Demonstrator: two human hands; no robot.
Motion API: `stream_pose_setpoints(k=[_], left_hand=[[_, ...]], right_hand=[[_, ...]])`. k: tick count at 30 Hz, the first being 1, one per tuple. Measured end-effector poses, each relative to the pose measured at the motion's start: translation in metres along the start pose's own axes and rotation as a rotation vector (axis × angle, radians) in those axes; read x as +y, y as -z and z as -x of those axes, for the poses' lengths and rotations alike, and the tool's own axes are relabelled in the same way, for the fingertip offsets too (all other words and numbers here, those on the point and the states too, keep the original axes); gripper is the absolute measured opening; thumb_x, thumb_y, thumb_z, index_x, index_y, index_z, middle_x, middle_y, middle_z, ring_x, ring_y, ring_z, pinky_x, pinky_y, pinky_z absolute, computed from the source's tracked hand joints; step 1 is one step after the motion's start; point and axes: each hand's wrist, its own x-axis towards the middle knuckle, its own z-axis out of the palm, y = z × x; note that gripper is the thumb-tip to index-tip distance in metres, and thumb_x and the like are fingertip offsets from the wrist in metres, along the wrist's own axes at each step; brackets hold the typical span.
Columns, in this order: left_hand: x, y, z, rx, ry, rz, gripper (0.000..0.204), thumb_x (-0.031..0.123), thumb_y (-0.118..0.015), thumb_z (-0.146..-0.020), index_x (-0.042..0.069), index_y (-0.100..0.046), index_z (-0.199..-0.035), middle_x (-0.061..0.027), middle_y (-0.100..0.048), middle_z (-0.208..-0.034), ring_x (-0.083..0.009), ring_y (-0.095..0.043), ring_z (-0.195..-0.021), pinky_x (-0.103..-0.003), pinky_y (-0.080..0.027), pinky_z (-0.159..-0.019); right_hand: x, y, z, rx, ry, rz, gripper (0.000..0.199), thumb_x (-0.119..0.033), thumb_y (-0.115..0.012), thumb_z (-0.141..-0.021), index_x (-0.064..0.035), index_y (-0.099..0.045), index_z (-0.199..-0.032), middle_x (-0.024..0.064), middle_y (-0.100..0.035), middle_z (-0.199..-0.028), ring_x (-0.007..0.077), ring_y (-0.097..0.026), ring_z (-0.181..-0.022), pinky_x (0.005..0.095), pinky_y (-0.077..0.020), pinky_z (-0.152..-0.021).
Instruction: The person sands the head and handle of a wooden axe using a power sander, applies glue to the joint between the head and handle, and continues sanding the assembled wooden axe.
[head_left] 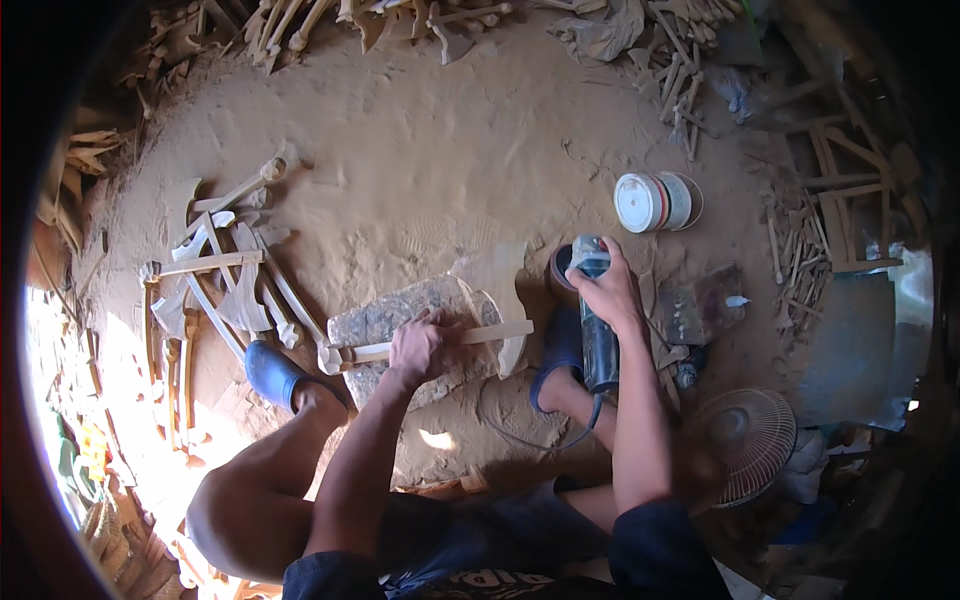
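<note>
My left hand point(428, 345) is closed around a long pale bone point(500, 332), pressing it across the top of a rough stone block point(395, 308). The bone's knobbed end sticks out to the left of the block, and its straight, flatter end reaches past the right side. In my right hand point(608, 285) is an angle grinder point(600, 350), held upright with its head away from me and its cord trailing off the near end. A dark round part shows beside the grinder's head, apart from the bone. A broad pale piece point(512, 352) leans at the block's right side.
Several bones point(240, 285) lie heaped on the sandy floor point(400, 150) at left, with more piles along the far edge. A white bucket point(655, 202) lies on its side at right. Near my right leg are a flat dark board point(703, 303) and a fan point(745, 445).
</note>
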Motion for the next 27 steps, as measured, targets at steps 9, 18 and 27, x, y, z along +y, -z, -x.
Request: stream_pose_setpoints(k=[9, 18, 27], left_hand=[[-0.064, 0.057, -0.005, -0.242, -0.284, -0.19, 0.033, 0.029, -0.088, -0.077, 0.037, -0.086, -0.109, 0.0023, -0.069, -0.107, -0.0252, -0.058, -0.118, -0.044, -0.041, -0.105], [-0.082, 0.024, -0.03, -0.068, 0.822, -0.007, 0.058, 0.053, -0.087, -0.084, 0.009, -0.074, -0.12, -0.0181, -0.071, -0.108, -0.0365, -0.06, -0.126, -0.058, -0.03, -0.118], [0.03, 0.068, -0.074, 0.358, 0.145, 1.083, 0.008, 0.011, -0.07, -0.1, 0.005, -0.065, -0.096, 0.0066, -0.055, -0.068, -0.0061, -0.05, -0.057, -0.028, -0.041, -0.053]], right_hand=[[0.02, 0.032, 0.151, 0.21, -0.195, -0.995, 0.088, -0.008, -0.084, -0.092, -0.0104, -0.036, -0.166, 0.0152, -0.065, -0.134, 0.0234, -0.069, -0.112, 0.038, -0.06, -0.094], [0.029, 0.001, 0.203, 0.114, -0.31, -1.342, 0.08, -0.005, -0.081, -0.091, -0.0148, -0.038, -0.158, 0.0149, -0.069, -0.113, 0.0252, -0.073, -0.085, 0.0426, -0.065, -0.063], [0.079, 0.015, 0.251, -0.089, -0.344, -1.586, 0.054, -0.043, -0.073, -0.1, -0.0043, -0.06, -0.135, 0.0114, -0.072, -0.107, 0.0262, -0.074, -0.089, 0.0418, -0.0643, -0.079]])
